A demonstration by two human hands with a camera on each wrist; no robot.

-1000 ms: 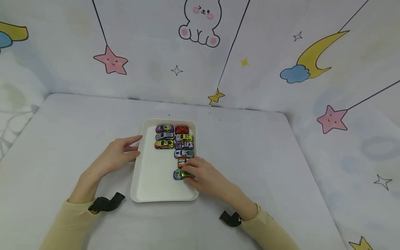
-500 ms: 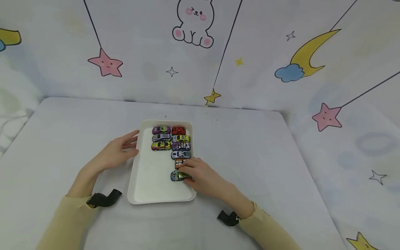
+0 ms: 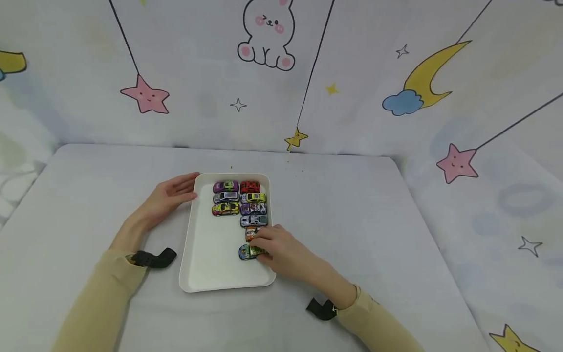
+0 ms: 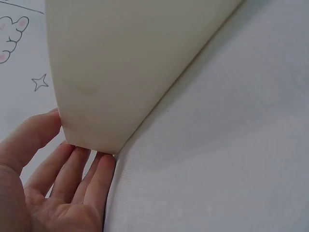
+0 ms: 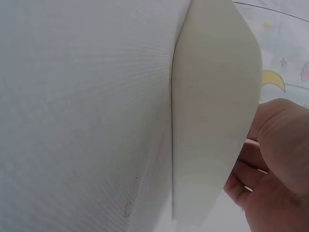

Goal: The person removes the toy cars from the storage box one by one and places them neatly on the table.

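Note:
A white tray lies on the table with several small toy cars in two columns at its far right. My left hand is at the tray's far left edge. In the left wrist view its fairly straight fingers touch the tray's outer wall. My right hand reaches over the tray's right rim and pinches a green and blue toy car, partly covered by the fingers. Just beyond is an orange toy car, also partly hidden. In the right wrist view the tray wall hides the fingertips.
A silver toy car sits past the orange one. The left column ends with a yellow and red toy car. A white cloth covers the table, and a printed backdrop rises behind it.
My left hand has slid away from me along the tray's left edge toward the far corner. The right hand keeps its pinch on the green and blue toy car. The head view has shifted slightly.

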